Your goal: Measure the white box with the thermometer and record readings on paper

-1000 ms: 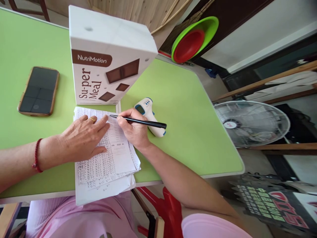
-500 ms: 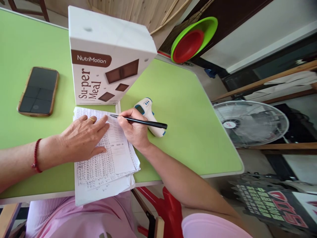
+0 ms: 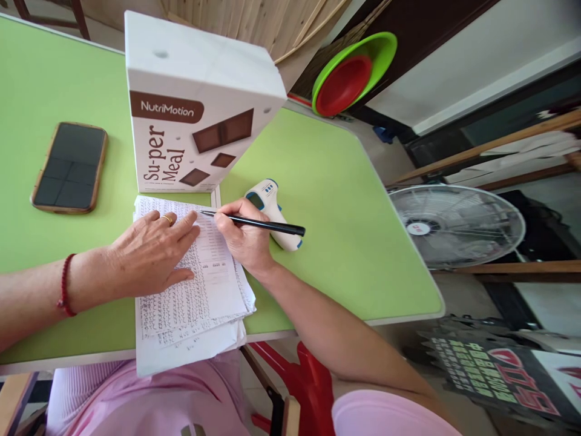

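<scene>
Between the fingers and thumb of my right hand (image 3: 247,239) is a black pen (image 3: 265,223), its tip on the upper part of a handwritten sheet. My left hand (image 3: 152,251) lies flat on the stack of papers (image 3: 222,297), fingers spread, a ring on one finger. Rows of small handwriting cover much of the top sheet, partly hidden under my left hand. Just beyond my right hand lies a white and blue infrared thermometer (image 3: 285,237). A white NutriMotion box (image 3: 204,66) stands upright behind the papers.
A phone (image 3: 70,166) in a brown-edged case lies left of the box on the green table (image 3: 345,260). Past the table's right edge are a fan (image 3: 458,227) and green and red basins (image 3: 344,85). A red stool (image 3: 313,381) is under the front edge.
The view shifts very slightly. Both hands, the pen and the papers stay in nearly the same place.
</scene>
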A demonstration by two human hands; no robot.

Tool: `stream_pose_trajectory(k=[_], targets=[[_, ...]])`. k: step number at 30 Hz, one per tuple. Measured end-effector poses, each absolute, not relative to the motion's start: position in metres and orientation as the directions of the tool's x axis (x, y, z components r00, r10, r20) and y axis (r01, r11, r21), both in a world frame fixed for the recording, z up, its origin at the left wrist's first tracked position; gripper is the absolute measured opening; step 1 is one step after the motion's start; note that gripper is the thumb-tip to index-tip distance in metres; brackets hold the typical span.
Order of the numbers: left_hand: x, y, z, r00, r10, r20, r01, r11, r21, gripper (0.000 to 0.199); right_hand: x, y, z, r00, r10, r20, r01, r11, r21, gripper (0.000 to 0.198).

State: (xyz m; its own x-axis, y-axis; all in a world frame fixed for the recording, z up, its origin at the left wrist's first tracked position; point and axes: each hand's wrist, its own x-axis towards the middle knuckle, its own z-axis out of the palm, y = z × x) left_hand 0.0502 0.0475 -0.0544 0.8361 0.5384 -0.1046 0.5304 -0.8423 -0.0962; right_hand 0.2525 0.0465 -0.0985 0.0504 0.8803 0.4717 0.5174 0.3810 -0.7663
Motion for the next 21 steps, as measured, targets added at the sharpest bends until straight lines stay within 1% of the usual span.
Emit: stream_pose_trajectory(k=[4,8,21], targets=[[0.0498,0.0475,-0.0516,0.835,0.538,-0.119,0.526,-0.842,-0.117,0.063,0.2522,0.0466,-0.0994,0.107,0.882,0.459,0.507,0.349,-0.788,0.011],[0.0485,0.0472,-0.0508,0.841,0.530,-0.110,0.518,-0.847,-0.121,0.063,0.2520,0.0471,-0.0995,0.116,0.890,0.442,0.505,0.330,-0.797,0.011],[0.0477,0.0469,-0.0518,0.840,0.534,-0.098,0.531,-0.845,-0.060,0.062,0.2519,0.0470,-0.0975,0.103,0.902,0.419,0.540,0.302,-0.785,0.011]])
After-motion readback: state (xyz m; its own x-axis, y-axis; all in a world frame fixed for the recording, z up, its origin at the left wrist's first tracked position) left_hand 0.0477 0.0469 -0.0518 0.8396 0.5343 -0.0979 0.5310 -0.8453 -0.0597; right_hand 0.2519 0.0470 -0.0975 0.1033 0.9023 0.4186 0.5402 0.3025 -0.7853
